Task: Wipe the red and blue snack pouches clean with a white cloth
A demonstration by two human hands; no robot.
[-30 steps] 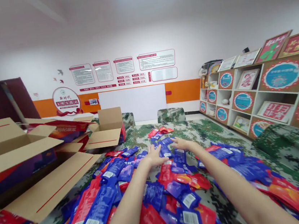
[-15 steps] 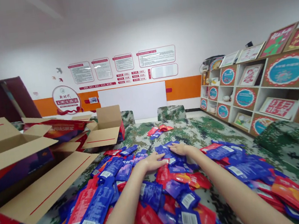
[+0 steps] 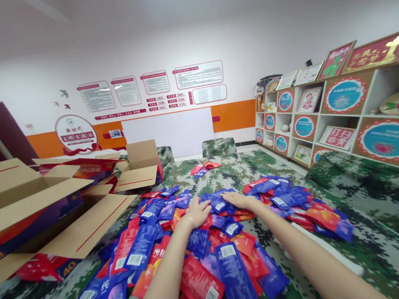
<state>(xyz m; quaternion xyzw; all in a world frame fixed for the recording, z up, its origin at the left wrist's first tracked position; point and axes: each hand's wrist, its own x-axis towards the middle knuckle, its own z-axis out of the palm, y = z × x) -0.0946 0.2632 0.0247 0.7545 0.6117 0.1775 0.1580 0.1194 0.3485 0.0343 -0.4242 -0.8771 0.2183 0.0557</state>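
Observation:
My left hand lies palm down with its fingers spread on the far part of the middle pile of sachets. Flat on the same pile, just to the right, rests my right hand, fingers stretched forward. Between them is a blue sachet with a white barcode label. Neither hand is wrapped round anything. Toward me the pile holds a red sachet and a long blue sachet. Red and blue sachets also form a left heap and a right heap.
Open cardboard boxes crowd the left, their flaps reaching over the camouflage tablecloth. A few sachets lie apart at the far end. A white strip shows beside my right forearm. Chairs stand beyond; a shelf lines the right wall.
The view has turned a little right and shows more of the near table. My left hand has lifted its fingers wider apart; both hands stay on the middle pile.

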